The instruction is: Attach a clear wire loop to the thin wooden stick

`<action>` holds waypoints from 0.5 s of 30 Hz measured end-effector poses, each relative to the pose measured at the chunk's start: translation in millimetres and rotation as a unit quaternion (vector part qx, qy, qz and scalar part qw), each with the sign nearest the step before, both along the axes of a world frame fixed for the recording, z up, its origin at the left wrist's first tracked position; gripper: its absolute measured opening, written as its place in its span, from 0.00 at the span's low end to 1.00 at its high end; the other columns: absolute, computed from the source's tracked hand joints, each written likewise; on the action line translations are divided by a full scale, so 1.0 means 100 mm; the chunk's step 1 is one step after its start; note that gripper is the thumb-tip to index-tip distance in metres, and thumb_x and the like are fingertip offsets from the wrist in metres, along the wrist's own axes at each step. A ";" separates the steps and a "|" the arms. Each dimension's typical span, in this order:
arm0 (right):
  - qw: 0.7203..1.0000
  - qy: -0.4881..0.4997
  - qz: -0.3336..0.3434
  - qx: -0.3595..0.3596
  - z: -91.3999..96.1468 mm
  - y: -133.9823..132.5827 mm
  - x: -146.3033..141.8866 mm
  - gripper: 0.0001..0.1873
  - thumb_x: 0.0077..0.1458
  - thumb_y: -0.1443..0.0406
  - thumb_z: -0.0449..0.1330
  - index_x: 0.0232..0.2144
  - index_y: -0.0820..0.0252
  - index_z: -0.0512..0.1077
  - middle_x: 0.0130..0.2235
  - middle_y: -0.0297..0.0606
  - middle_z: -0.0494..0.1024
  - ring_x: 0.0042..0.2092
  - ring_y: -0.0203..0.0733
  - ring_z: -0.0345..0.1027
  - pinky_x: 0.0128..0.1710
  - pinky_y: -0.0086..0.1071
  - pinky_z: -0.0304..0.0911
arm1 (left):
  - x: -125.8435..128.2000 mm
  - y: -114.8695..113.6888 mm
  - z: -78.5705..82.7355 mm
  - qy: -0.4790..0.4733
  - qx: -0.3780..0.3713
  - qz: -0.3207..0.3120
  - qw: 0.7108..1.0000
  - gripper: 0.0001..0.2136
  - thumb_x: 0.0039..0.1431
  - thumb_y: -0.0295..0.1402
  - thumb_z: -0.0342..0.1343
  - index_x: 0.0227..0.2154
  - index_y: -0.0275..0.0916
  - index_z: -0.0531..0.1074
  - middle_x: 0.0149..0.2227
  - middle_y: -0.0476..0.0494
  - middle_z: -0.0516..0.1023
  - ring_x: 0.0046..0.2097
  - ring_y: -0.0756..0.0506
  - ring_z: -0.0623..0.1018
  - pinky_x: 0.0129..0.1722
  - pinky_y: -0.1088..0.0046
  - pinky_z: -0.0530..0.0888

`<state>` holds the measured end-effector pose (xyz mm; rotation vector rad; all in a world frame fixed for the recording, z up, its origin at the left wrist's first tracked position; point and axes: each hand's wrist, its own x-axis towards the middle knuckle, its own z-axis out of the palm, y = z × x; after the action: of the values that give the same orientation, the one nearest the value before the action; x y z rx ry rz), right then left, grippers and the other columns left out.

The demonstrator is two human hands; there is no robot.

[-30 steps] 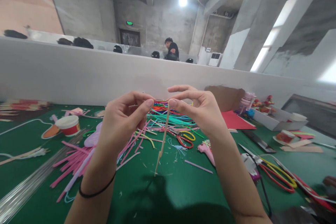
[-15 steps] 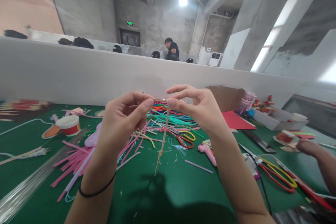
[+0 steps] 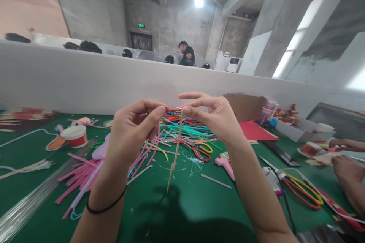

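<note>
At the centre of the frame, my left hand and right hand each pinch, thumb to forefinger. Between them bows what looks like a thin, glinting wire; from my right fingertips a pale, slender stick slants down, lumpy partway, over the smooth green surface. I seem to be holding wire and stick together; the next move, I judge, calls for a light, steady pinch. Fuzzy pink strips fan out lower left.

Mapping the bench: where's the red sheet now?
In the head view's right half, the red sheet lies to the right of the right hand, in front of the brown cardboard.
</note>
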<state>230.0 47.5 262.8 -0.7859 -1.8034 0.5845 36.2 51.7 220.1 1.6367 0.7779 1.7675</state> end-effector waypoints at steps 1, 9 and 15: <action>1.000 0.001 0.002 0.000 0.00 0.00 0.00 0.09 0.49 0.54 0.70 0.30 0.51 0.83 0.49 0.37 0.80 0.50 0.48 0.73 0.43 0.39 0.73 | 0.00 0.00 0.00 -0.003 0.000 0.000 1.000 0.05 0.58 0.36 0.61 0.32 0.41 0.78 0.15 0.55 0.63 0.17 0.55 0.61 0.13 0.78 0.57; 1.000 0.002 0.008 0.017 -0.01 0.04 0.00 0.10 0.49 0.55 0.70 0.30 0.53 0.82 0.47 0.39 0.80 0.50 0.47 0.74 0.41 0.37 0.73 | -0.01 0.02 -0.02 -0.006 0.011 -0.001 1.000 0.04 0.58 0.35 0.62 0.32 0.42 0.78 0.16 0.55 0.63 0.17 0.55 0.61 0.13 0.79 0.56; 0.999 -0.013 -0.011 0.044 0.00 0.05 -0.01 0.09 0.50 0.54 0.69 0.29 0.52 0.82 0.45 0.39 0.81 0.53 0.49 0.71 0.48 0.42 0.70 | -0.01 0.02 -0.01 -0.006 0.013 -0.004 1.000 0.04 0.59 0.35 0.61 0.33 0.42 0.79 0.16 0.54 0.63 0.17 0.55 0.62 0.14 0.79 0.57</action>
<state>228.8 52.7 262.5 -0.7556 -1.8288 0.4805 35.3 53.4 219.4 1.6410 0.7451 1.7875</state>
